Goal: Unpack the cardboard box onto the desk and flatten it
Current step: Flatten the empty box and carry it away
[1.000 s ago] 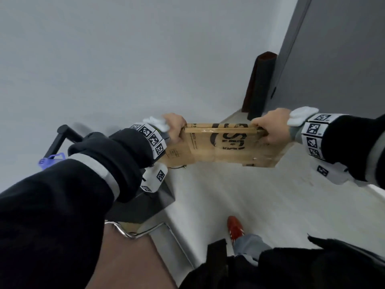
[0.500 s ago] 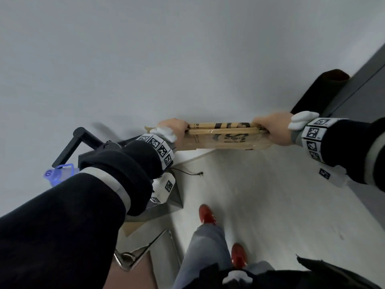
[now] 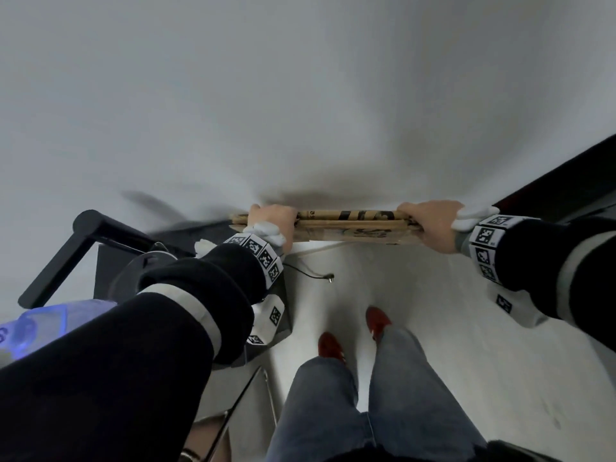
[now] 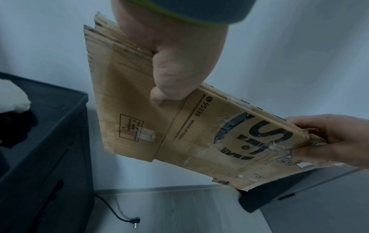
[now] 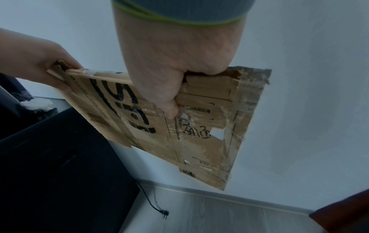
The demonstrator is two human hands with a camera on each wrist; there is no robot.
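I see the box [image 3: 350, 226] already flat, a folded slab of cardboard hanging in the air in front of a pale wall [image 3: 300, 95], its top edge level and its face dropping toward the floor [image 3: 450, 328]. My left hand [image 3: 271, 225] grips the left end of that top edge — fingers curled over the far side, thumb pressed on the near face, as the left wrist view shows plainly. My right hand [image 3: 431, 225] grips the right end the same way, fist closed over the edge with the thumb down on the printed panel. Both wrists wear marker bands [image 3: 261, 253] over dark sleeves. The near face carries big black letters, the number 95338, strips of clear tape and a torn hole near some handwriting. The box touches nothing but my hands; it hangs well above the floor. Below and to the left stands a dark cabinet [image 4: 46, 141], with a white wad [image 4: 14, 99] lying on its top. A black cable [image 3: 310, 273] with a plug trails on the floor beside the cabinet. Lower in the head view I see red shoes [image 3: 378, 321] and grey trouser legs [image 3: 350, 405]. A blue translucent thing [image 3: 40, 323] sits at the far left — too blurred to tell what it is.
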